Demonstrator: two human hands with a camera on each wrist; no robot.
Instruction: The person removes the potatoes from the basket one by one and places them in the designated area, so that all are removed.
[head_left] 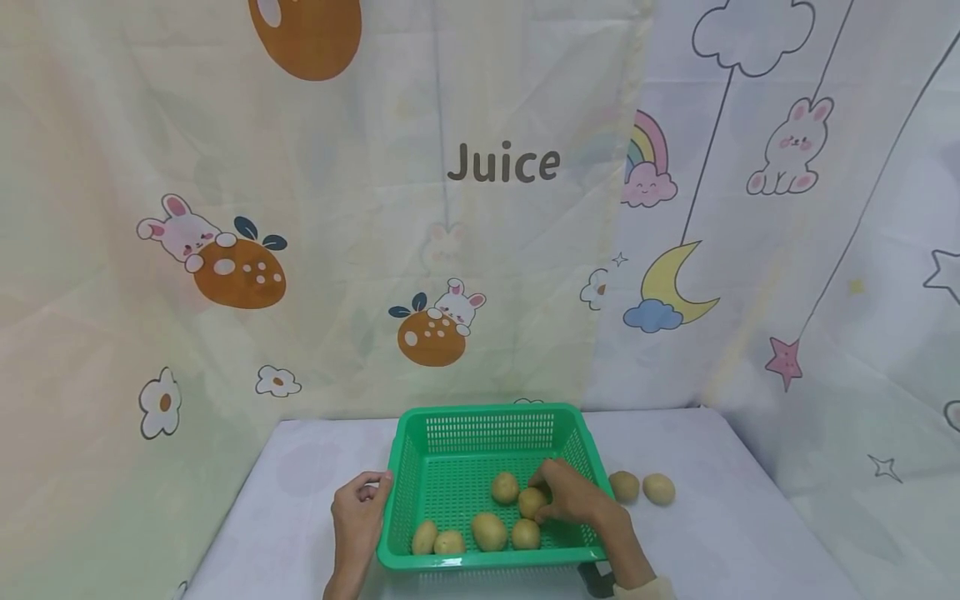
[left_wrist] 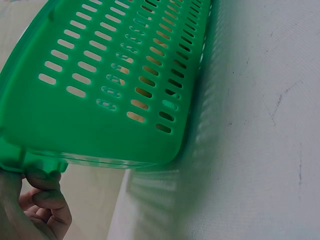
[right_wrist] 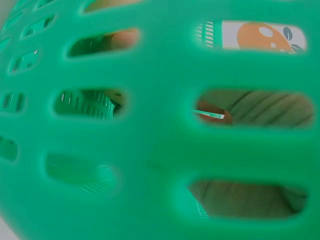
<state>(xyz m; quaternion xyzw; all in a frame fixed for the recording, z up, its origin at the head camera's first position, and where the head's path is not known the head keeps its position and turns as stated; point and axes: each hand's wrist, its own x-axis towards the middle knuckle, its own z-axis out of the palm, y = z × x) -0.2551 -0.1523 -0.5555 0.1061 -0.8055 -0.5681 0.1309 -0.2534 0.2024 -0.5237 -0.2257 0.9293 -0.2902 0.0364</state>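
Down at the near edge of the worktop (head_left: 712,533) sits a green slotted basket (head_left: 480,433), with six potatoes inside it. Right hand (head_left: 573,493) reaches in over the basket's right wall, its grip curled around one potato (head_left: 531,502) in the middle of the bunch. Left hand (head_left: 360,512) has its grip clasped on the basket's left rim; the left wrist view shows fingers (left_wrist: 42,197) tucked under the corner. Two more potatoes (head_left: 641,488) lie side by side on the worktop just right of the basket. Worktop's covered in a pale cloth, and behind it hang cartoon curtains (head_left: 225,250) with bunnies, oranges, a moon, a rainbow and the word "Juice"
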